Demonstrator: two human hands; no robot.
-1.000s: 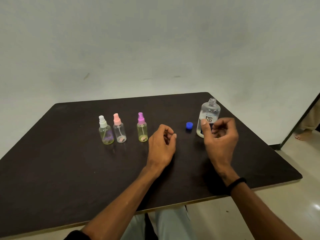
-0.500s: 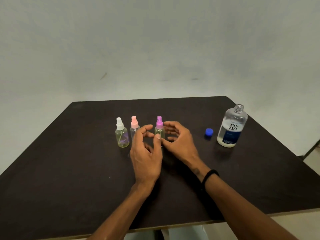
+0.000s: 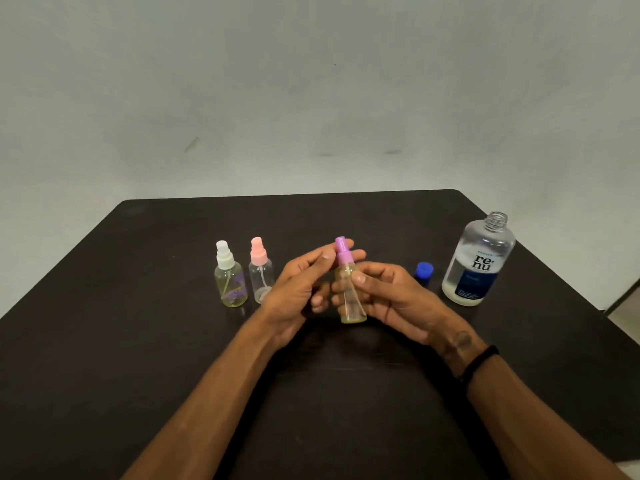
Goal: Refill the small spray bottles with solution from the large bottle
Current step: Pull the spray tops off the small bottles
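Our right hand (image 3: pixel 391 299) grips the purple-capped spray bottle (image 3: pixel 348 289), long axis near upright, nozzle toward twelve o'clock; our left hand (image 3: pixel 298 289) fingers pinch its cap

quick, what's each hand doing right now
Left hand: fingers at the purple spray top of the small clear spray bottle; grip cannot be told.
Right hand: holds that bottle's body.

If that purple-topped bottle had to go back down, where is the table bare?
Bare dark table lies left of the white-topped bottle, along the far edge behind the row, and by the near edge outside each forearm. It is crowded where the pink-topped bottle stands beside the left hand, and between the blue cap and large bottle.
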